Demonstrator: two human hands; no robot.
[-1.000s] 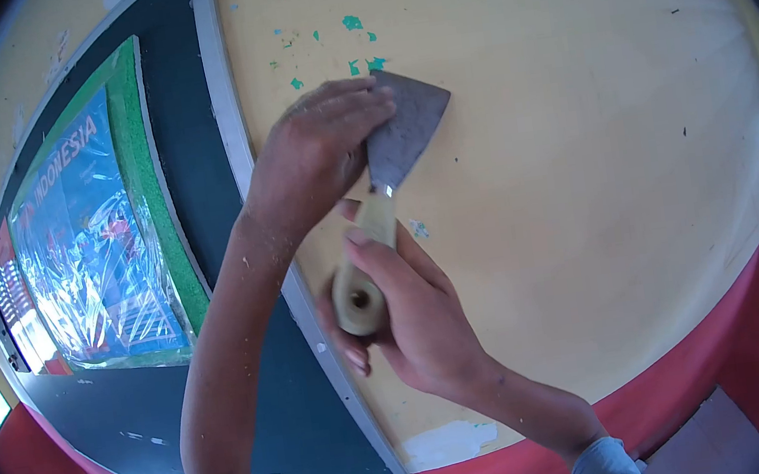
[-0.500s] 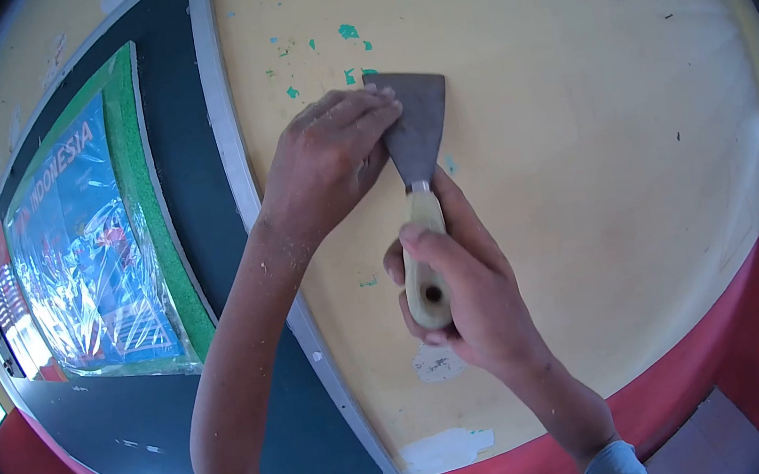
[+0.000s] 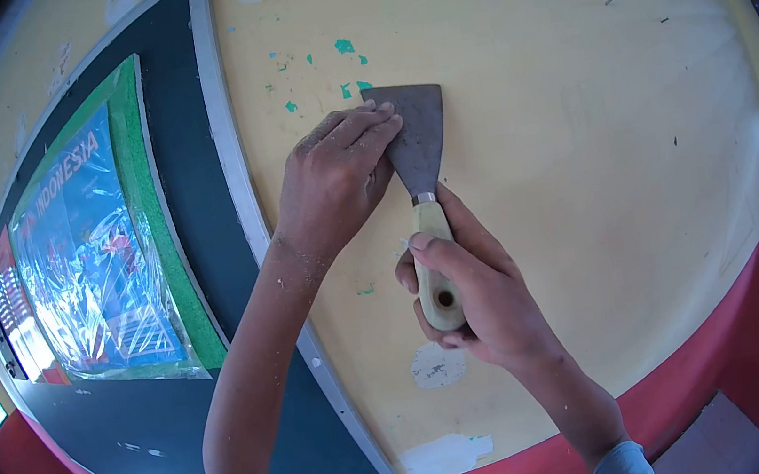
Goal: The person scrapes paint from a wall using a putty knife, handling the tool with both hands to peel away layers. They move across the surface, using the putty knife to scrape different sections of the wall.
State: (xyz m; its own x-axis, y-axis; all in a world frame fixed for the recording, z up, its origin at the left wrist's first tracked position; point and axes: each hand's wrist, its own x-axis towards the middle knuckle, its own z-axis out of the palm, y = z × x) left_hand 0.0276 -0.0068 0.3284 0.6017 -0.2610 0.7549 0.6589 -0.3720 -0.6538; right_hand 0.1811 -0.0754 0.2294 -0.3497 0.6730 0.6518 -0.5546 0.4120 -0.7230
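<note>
Left hand: in the head view, this hand rests its fingertips on the left side of the blade; whether the thumb pinches from behind cannot be told.
Right hand: clamped around the scraper handle, this hand has its thumb along the front.
Scraper: the scraper is in front of the wall, blade up, top left corner by the green flecks; its contact with the wall is unclear.
Change: the handle has swung rightward, so the tool, earlier leaning right, now tips slightly left; the left fingertips have stayed at the blade.
Meaning: this looks like a re-angling of the blade, steadied by the left hand.
Pale patch: the patch, hidden a second ago, now shows below the handle.
Dark board: the board stands left of the work.
</note>
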